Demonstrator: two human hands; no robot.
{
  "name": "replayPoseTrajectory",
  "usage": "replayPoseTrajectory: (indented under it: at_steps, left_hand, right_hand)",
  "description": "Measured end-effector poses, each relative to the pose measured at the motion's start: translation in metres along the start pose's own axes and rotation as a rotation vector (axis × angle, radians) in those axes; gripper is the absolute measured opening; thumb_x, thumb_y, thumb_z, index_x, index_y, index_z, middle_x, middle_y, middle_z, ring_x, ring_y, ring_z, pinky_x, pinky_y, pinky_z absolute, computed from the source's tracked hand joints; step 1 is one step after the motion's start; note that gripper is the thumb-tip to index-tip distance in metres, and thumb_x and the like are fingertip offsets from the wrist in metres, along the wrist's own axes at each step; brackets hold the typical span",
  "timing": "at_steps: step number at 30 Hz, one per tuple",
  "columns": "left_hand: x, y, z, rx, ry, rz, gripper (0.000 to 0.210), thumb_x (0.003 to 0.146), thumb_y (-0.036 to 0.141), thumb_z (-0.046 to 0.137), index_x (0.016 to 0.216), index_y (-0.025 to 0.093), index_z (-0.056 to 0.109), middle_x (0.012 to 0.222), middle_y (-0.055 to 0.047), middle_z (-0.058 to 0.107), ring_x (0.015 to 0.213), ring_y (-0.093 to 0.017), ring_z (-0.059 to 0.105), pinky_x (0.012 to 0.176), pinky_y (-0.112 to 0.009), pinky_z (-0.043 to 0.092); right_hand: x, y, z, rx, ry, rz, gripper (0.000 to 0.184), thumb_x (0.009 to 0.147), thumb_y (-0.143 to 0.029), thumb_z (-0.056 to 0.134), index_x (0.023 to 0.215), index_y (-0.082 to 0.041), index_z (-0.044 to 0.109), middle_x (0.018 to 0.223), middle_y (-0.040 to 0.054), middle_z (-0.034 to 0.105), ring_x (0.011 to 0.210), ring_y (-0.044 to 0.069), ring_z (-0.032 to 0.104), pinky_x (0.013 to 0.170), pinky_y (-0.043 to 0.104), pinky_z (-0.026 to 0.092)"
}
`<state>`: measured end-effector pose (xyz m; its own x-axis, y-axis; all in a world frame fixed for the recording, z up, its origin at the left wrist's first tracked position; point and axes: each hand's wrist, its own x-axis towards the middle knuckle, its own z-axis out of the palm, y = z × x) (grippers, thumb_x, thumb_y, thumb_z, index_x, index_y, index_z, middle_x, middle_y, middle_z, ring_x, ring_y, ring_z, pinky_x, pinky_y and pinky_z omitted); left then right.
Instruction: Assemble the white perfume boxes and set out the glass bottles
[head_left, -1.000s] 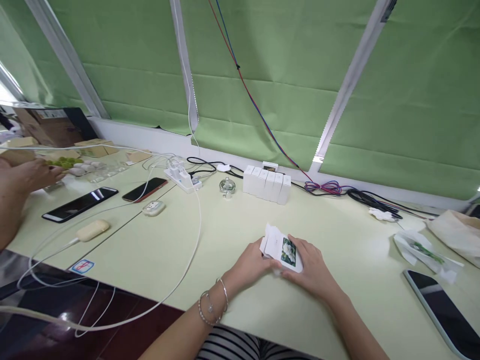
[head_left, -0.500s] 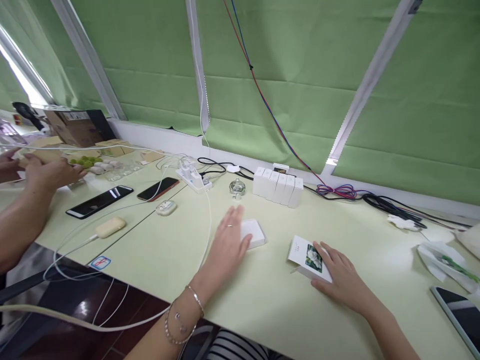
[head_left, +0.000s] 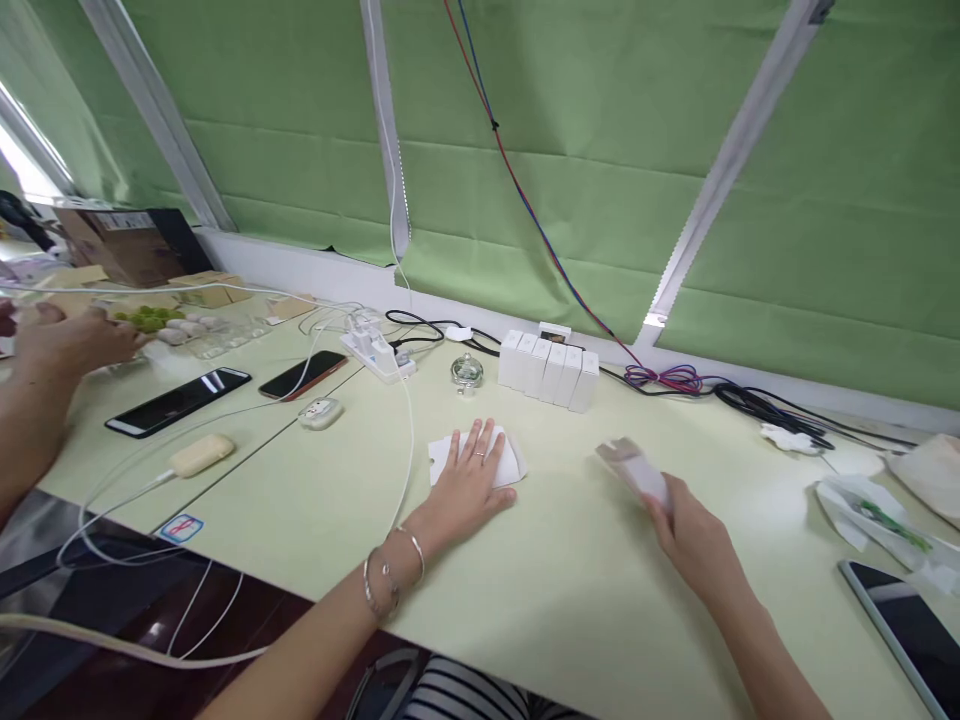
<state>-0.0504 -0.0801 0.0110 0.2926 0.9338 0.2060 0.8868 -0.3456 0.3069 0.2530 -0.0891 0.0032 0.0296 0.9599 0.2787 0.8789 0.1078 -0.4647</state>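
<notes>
At the near edge of my view, striped cloth (head_left: 465, 690) shows below the table (head_left: 585, 600). A phone (head_left: 900, 630) lies at the right edge, slanting away from me to the left. I have the right hand (head_left: 694, 535) closed on one end of a white box (head_left: 637, 473), thumb and fingers pinching it. The box is in front of that hand, right of centre, its long axis running diagonally: the gripped end is toward me, the free end points away and to the left. That free end looks greyish brown, but it is blurred, and I can't tell whether the box touches the table.

My left hand (head_left: 469, 480) lies open, fingers spread and pointing away, over a flat white piece (head_left: 510, 460), paper or thin card, I can't tell which. Its longer direction seems to run crosswise, with edges showing on both sides of the fingers.

Well to the left are a cream case (head_left: 202, 455) with a cable and a black phone (head_left: 178, 402). Beyond that, at far left, a co-worker's hand (head_left: 79, 340) reaches in; I can't make out its grip. Farther back, a round shiny object (head_left: 466, 372) sits left of a row of small boxes (head_left: 547, 370), and a green blind (head_left: 600, 150) hangs behind.
</notes>
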Motion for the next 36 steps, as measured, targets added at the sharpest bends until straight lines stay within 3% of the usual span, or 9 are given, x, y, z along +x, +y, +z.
replayPoseTrajectory:
  at_steps: [2,5,8,12,22,27,31,33,36]
  left_hand:
    - [-0.009,0.031,-0.005,-0.224,0.084,-0.039,0.065,0.084,0.043,0.046,0.139,0.015,0.025,0.148,-0.014,0.021,0.138,-0.029,0.007,0.111,-0.051,0.009]
    - [-0.02,0.077,-0.004,-0.86,-0.072,-0.179,0.075,0.08,0.049,0.052,0.139,0.016,0.021,0.142,-0.017,0.032,0.129,-0.03,0.034,0.104,-0.047,0.031]
    - [-0.021,0.106,0.005,-1.452,-0.102,-0.23,0.064,0.077,0.052,0.057,0.124,0.012,0.04,0.124,-0.02,0.052,0.111,-0.028,0.053,0.091,-0.041,0.044]
    - [-0.02,0.109,0.012,-1.687,0.051,-0.342,0.042,0.073,0.045,0.065,0.096,0.012,0.053,0.105,-0.015,0.062,0.094,-0.022,0.06,0.078,-0.032,0.048]
    - [-0.031,0.082,0.017,-1.427,0.024,-0.571,0.065,0.074,0.042,0.062,0.125,0.012,0.036,0.084,-0.004,0.06,0.06,-0.012,0.057,0.054,-0.024,0.044]
    - [-0.04,0.046,0.012,-0.645,0.271,-0.385,0.056,0.083,0.035,0.048,0.133,0.017,0.031,0.123,-0.013,0.051,0.117,-0.027,0.045,0.096,-0.045,0.036]
    - [-0.048,0.009,0.008,-0.192,0.137,-0.3,0.036,0.079,0.018,0.046,0.114,0.014,0.051,0.124,-0.015,0.052,0.123,-0.031,0.039,0.103,-0.053,0.026]
    - [-0.055,-0.009,0.004,-0.176,0.105,-0.263,0.027,0.081,0.014,0.037,0.101,0.015,0.055,0.113,-0.012,0.058,0.113,-0.026,0.049,0.099,-0.047,0.035]
    - [-0.068,-0.035,-0.006,-0.182,0.182,-0.353,0.025,0.082,0.013,0.028,0.086,0.017,0.053,0.096,-0.009,0.061,0.095,-0.022,0.057,0.087,-0.041,0.045]
  right_hand:
    - [0.004,-0.016,-0.003,0.281,0.177,0.215,0.047,0.081,-0.055,0.04,0.106,-0.017,0.051,0.089,0.0105,0.065,0.078,0.027,0.061,0.066,0.042,0.049]
    - [-0.001,-0.055,0.001,0.953,0.367,0.412,0.047,0.083,-0.054,0.036,0.108,-0.017,0.05,0.095,0.0086,0.065,0.086,0.022,0.062,0.073,0.038,0.051]
    - [-0.021,-0.096,0.013,1.38,0.351,0.526,0.046,0.083,-0.05,0.04,0.114,-0.017,0.049,0.099,0.0068,0.065,0.092,0.019,0.062,0.079,0.036,0.051]
    - [-0.047,-0.117,0.025,1.52,0.294,0.554,0.051,0.082,-0.048,0.047,0.122,-0.016,0.047,0.107,0.0084,0.064,0.099,0.019,0.061,0.086,0.037,0.05]
    - [-0.048,-0.119,0.007,0.816,0.16,0.347,0.043,0.078,-0.049,0.053,0.1,-0.013,0.062,0.091,0.0116,0.07,0.082,0.026,0.065,0.062,0.033,0.052]
    - [0.004,-0.139,-0.002,0.315,0.482,-0.287,0.034,0.089,-0.024,0.035,0.108,-0.016,0.062,0.104,0.011,0.068,0.103,0.024,0.06,0.083,0.036,0.047]
    - [0.036,-0.153,0.044,-0.073,-0.084,-0.699,0.044,0.086,-0.008,0.033,0.123,-0.019,0.053,0.122,0.0095,0.059,0.119,0.023,0.049,0.099,0.041,0.037]
    - [0.033,-0.153,0.074,-0.235,-0.408,-0.717,0.045,0.086,-0.015,0.041,0.131,-0.015,0.044,0.131,0.0128,0.05,0.122,0.026,0.045,0.099,0.042,0.037]
    - [0.021,-0.15,0.103,-0.308,-0.529,-0.641,0.053,0.089,-0.029,0.04,0.138,-0.01,0.032,0.144,0.0125,0.031,0.132,0.029,0.031,0.103,0.047,0.031]
